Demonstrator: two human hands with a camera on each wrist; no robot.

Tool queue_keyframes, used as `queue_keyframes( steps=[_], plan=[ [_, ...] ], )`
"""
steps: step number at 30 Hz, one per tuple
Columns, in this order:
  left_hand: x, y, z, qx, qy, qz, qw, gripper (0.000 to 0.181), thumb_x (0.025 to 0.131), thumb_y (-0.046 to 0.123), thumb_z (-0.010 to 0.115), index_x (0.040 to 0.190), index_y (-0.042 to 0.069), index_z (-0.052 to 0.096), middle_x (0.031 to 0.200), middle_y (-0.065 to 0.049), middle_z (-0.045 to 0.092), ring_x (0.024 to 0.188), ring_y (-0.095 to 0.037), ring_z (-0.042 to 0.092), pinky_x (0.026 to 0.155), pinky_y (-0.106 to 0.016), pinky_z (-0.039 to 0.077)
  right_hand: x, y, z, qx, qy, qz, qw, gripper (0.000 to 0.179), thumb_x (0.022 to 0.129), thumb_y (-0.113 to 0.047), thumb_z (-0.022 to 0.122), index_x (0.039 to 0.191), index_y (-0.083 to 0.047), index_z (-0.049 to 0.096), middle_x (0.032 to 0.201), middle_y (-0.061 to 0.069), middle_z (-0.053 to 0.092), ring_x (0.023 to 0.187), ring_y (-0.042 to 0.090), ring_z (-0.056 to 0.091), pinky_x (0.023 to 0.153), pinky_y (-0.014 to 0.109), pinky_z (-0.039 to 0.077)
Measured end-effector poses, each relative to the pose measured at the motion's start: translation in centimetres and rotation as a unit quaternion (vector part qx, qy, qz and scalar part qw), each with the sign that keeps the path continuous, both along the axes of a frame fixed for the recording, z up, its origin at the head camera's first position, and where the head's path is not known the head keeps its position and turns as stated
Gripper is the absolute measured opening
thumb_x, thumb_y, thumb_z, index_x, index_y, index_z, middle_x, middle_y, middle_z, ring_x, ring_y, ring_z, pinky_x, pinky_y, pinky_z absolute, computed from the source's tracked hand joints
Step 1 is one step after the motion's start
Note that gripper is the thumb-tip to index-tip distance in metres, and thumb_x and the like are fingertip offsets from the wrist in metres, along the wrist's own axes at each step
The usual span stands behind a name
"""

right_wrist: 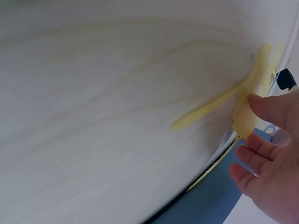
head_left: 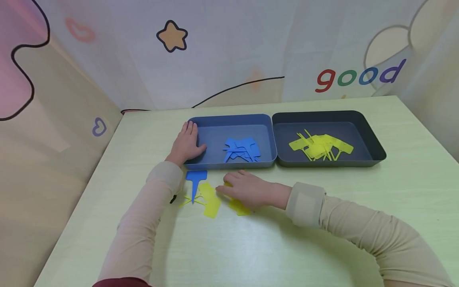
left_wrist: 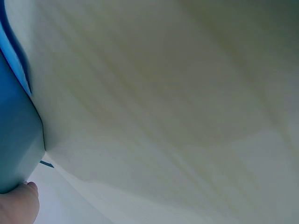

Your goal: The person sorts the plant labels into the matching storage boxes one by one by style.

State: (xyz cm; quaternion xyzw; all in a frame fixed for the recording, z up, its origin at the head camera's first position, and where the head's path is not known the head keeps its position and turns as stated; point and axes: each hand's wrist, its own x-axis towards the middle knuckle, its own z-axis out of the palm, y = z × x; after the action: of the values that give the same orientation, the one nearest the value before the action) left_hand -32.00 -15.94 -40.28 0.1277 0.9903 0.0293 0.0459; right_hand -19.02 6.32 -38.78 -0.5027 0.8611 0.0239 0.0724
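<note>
My left hand (head_left: 186,144) rests over the left end of the blue-grey tray (head_left: 233,165), fingers straight along its rim and thumb over the inside. In the left wrist view, one fingertip (left_wrist: 30,198) shows at the tray's edge. On the table in front of this tray, my right hand (head_left: 249,189) pinches a yellow T-shaped plant label (right_wrist: 245,119), its thumb on the flat head. Another yellow label (head_left: 239,208) shows partly from under that hand. Just left lie more yellow labels (head_left: 212,205) and a blue T-shaped plant label (head_left: 196,177), its stem crossing yellow stems.
Several blue labels (head_left: 247,147) lie piled in the blue-grey tray. A dark grey tray (head_left: 330,164) stands against its right side, with a heap of yellow labels (head_left: 319,147). Behind the table (head_left: 287,247) hangs a printed curtain (head_left: 229,48).
</note>
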Motion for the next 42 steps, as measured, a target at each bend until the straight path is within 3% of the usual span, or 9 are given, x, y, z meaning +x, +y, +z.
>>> queue_keyframes(
  steps=[9,18,24,29,32,34,38,42],
  plan=[
    [-0.1,0.0,0.1,-0.001,-0.004,0.002,1.0,0.083,0.085,0.042,0.046,0.139,-0.007,0.008,0.147,-0.022,0.005,0.136,-0.034,0.001,0.111,-0.041,0.012,-0.3,0.0,0.3,-0.044,-0.009,-0.035,0.9984,0.031,0.084,-0.012,0.056,0.114,-0.018,0.058,0.093,0.001,0.048,0.081,0.013,0.042,0.07,0.022,0.04],
    [0.1,0.0,0.1,-0.004,0.003,-0.005,1.0,0.082,0.085,0.042,0.046,0.138,-0.008,0.009,0.146,-0.023,0.007,0.136,-0.035,0.002,0.111,-0.041,0.011,-0.2,0.3,2.4,-0.065,-0.079,-0.06,0.9929,0.025,0.083,-0.001,0.054,0.101,-0.014,0.065,0.087,0.001,0.056,0.076,0.014,0.051,0.071,0.024,0.046],
    [0.0,0.0,0.0,0.001,-0.001,0.0,1.0,0.082,0.085,0.042,0.046,0.139,-0.008,0.008,0.147,-0.022,0.006,0.136,-0.034,0.001,0.111,-0.042,0.011,-1.0,1.4,5.1,-0.138,-0.113,-0.069,0.9816,0.023,0.083,0.003,0.052,0.098,-0.008,0.066,0.09,0.002,0.061,0.081,0.014,0.054,0.074,0.024,0.047],
    [-0.1,0.0,0.0,0.003,-0.001,0.0,1.0,0.083,0.085,0.042,0.046,0.139,-0.007,0.008,0.147,-0.022,0.006,0.136,-0.034,0.001,0.111,-0.041,0.012,-2.8,3.7,7.2,-0.232,-0.111,-0.111,0.96,0.02,0.081,0.002,0.054,0.094,-0.004,0.067,0.084,0.004,0.062,0.07,0.012,0.05,0.066,0.023,0.044],
    [-0.1,0.0,0.0,0.002,-0.002,-0.001,1.0,0.083,0.085,0.042,0.046,0.139,-0.007,0.008,0.147,-0.022,0.006,0.136,-0.034,0.001,0.111,-0.041,0.011,-4.1,5.4,7.7,-0.282,-0.152,-0.185,0.929,0.018,0.083,-0.001,0.056,0.098,-0.002,0.065,0.087,0.009,0.064,0.065,0.012,0.055,0.063,0.024,0.048],
    [-0.1,0.1,0.0,0.001,-0.003,-0.002,1.0,0.083,0.085,0.042,0.046,0.139,-0.008,0.008,0.147,-0.023,0.006,0.136,-0.035,0.001,0.111,-0.042,0.011,-5.1,6.7,7.8,-0.318,-0.188,-0.248,0.8957,0.019,0.084,-0.004,0.056,0.101,-0.001,0.064,0.091,0.012,0.065,0.065,0.013,0.058,0.063,0.026,0.05],
    [0.0,0.1,0.1,-0.001,-0.004,-0.002,1.0,0.083,0.085,0.042,0.046,0.139,-0.008,0.007,0.147,-0.023,0.006,0.136,-0.035,0.001,0.111,-0.042,0.012,-6.9,9.5,7.7,-0.388,-0.236,-0.362,0.8138,0.023,0.085,-0.011,0.057,0.105,-0.002,0.061,0.09,0.009,0.064,0.068,0.014,0.059,0.063,0.024,0.05],
    [0.1,0.1,0.1,0.0,-0.004,-0.002,1.0,0.083,0.085,0.042,0.046,0.139,-0.008,0.008,0.147,-0.023,0.006,0.136,-0.035,0.001,0.111,-0.042,0.011,-8.3,12.2,7.1,-0.461,-0.268,-0.431,0.7274,0.028,0.086,-0.014,0.055,0.109,0.001,0.056,0.078,-0.004,0.061,0.066,0.009,0.059,0.063,0.019,0.049]
  ],
)
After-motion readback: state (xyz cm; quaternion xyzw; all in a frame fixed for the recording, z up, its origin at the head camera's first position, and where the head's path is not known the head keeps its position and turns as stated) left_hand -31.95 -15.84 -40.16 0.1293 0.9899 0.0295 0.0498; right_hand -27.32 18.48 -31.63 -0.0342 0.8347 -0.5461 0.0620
